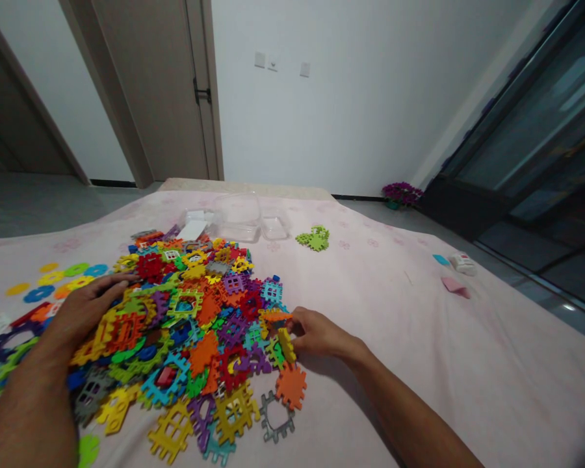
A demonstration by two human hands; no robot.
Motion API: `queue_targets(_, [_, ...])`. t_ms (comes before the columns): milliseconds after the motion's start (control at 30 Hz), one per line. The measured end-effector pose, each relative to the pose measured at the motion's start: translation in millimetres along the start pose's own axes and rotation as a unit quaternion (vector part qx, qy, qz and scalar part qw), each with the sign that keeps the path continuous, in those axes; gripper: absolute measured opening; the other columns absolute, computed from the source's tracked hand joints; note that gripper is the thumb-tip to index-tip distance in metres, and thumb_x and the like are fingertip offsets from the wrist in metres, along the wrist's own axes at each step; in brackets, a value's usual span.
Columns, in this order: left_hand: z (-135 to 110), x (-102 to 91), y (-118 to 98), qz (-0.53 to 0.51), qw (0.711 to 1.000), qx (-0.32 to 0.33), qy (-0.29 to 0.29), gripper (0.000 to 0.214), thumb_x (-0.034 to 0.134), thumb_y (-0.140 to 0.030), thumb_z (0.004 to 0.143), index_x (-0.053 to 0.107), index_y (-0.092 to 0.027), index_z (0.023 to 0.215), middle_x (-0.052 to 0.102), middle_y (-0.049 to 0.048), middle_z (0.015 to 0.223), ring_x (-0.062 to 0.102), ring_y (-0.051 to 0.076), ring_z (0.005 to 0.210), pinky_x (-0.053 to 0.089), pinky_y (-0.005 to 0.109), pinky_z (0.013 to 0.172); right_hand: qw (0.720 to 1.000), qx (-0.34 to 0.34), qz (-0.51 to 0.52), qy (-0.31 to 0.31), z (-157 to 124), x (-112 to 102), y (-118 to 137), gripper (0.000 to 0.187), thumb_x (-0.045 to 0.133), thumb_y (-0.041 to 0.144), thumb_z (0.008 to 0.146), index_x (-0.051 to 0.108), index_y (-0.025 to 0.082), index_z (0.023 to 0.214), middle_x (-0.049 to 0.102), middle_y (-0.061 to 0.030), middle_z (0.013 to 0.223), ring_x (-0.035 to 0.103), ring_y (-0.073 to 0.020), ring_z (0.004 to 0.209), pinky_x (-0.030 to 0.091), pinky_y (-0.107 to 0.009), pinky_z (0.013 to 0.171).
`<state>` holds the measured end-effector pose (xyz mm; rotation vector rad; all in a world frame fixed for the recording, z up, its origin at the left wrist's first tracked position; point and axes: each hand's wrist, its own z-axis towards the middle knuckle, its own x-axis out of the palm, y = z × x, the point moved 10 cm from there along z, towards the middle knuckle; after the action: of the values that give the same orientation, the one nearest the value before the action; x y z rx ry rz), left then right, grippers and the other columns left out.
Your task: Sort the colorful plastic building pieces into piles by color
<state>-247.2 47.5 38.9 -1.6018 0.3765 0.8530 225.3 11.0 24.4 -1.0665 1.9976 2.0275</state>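
Around the pile [214, 335] of plastic pieces on the worktop [394, 338], with twelve at the far side: near ten, discs [39, 294] laid out flat, perhaps for easy picking. At nine, left hand [90, 302] over the pile's edge, likely for steadying; fingers among pieces, grip impossible to tell. At twelve, clear trays [238, 231], probably set back for room. Near two, green cluster [316, 238], well apart, perhaps kept separate. At three, right hand [319, 331], fingers curled against an orange piece [277, 317], seemingly for a pinch, but cannot tell.
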Motion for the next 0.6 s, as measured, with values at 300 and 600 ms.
queue_targets(300, [3.4, 3.6, 7.6, -0.027, 1.000, 0.009, 0.007, 0.053, 0.052, -0.052, 0.089, 0.068, -0.017, 0.125, 0.063, 0.0091, 0.140, 0.055, 0.027, 0.129, 0.035, 0.040, 0.115, 0.977, 0.058, 0.207, 0.002, 24.2, -10.2, 23.1, 0.023, 0.077, 0.033, 0.070, 0.061, 0.019, 0.081, 0.063, 0.0038, 0.058, 0.058, -0.0107, 0.049, 0.038, -0.018, 0.041])
queue_targets(600, [16.5, 5.4, 19.2, -0.005, 1.000, 0.029, 0.007, 0.055, 0.051, -0.059, 0.084, 0.071, -0.022, 0.120, 0.066, 0.0052, 0.136, 0.058, 0.028, 0.128, 0.037, 0.043, 0.115, 0.932, 0.037, 0.312, -0.179, 50.1, -61.3, -17.4, 0.042, 0.084, 0.045, 0.062, 0.059, 0.019, 0.082, 0.069, -0.0006, 0.071, 0.066, -0.0149, 0.061, 0.051, -0.024, 0.052])
